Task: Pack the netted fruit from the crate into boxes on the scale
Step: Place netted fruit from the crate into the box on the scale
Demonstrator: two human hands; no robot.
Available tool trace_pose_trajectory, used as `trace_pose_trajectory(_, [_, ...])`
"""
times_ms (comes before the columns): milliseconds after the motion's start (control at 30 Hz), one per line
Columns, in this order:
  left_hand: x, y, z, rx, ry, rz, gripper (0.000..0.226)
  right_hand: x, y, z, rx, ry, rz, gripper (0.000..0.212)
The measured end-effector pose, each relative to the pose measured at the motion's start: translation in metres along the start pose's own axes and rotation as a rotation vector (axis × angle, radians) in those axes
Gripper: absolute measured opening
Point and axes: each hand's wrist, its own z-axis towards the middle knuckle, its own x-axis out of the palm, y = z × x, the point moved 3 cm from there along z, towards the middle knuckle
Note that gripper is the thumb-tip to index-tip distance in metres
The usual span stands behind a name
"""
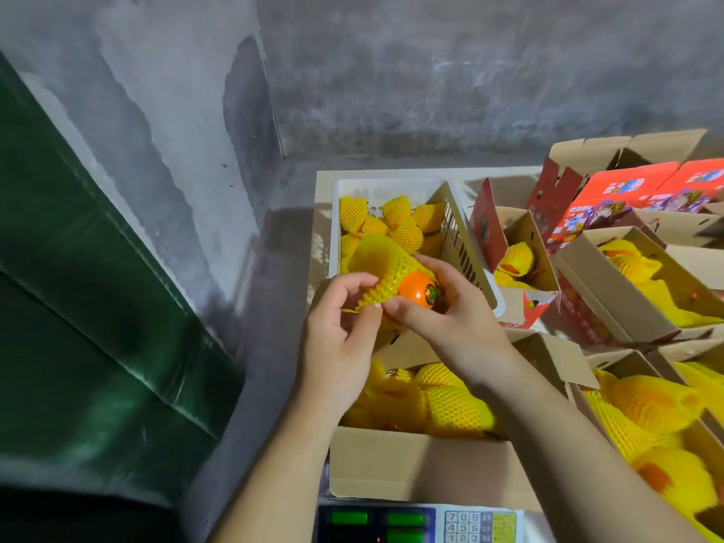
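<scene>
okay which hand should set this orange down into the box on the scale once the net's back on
Probably the right hand: it cups the orange itself, directly above the box on the scale. The left hand only pinches the yellow net.

Dim, soft-focus, edge-warped wide-angle view.

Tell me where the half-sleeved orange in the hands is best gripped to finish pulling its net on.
Probably the bare orange end, cupped from the right as the right hand does. The foam net covers only its left part, so the left hand fingers can pinch the net's rim and draw it over.
</scene>
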Motion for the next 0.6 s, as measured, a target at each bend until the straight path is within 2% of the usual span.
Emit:
trace_pose_trajectory(67, [-0.004,-0.002,-0.002,0.028,-0.019,0.008,0.028,0.005,0.001,-0.003,-0.022,-0.101,0.075,0.057])
trace_pose_trajectory(200, [0.009,-0.006,-0.009,-0.015,-0.033,-0.073,0.020,0.021,-0.003,-0.006,0.071,-0.281,0.152,0.067])
trace_pose_trajectory(267, [0.018,-0.008,-0.014,-0.067,-0.042,-0.117,0.024,0.026,-0.007,-0.006,0.160,-0.243,0.275,0.069])
trace_pose_trajectory(367, [0.015,-0.008,-0.013,-0.084,-0.062,-0.112,0.024,0.020,-0.010,-0.008,0.254,-0.099,0.581,0.057])
trace_pose_trajectory(433, [0.011,-0.008,-0.009,-0.054,-0.049,-0.075,0.023,0.012,-0.013,-0.010,0.206,-0.069,0.508,0.052])
trace_pose_trajectory(500, [0.012,-0.011,-0.010,-0.005,-0.042,-0.023,0.023,0.007,-0.016,-0.013,0.139,-0.167,0.341,0.054])
trace_pose_trajectory(600, [0.019,-0.015,-0.018,0.021,-0.034,-0.065,0.025,0.008,-0.019,-0.018,0.103,-0.312,0.254,0.057])
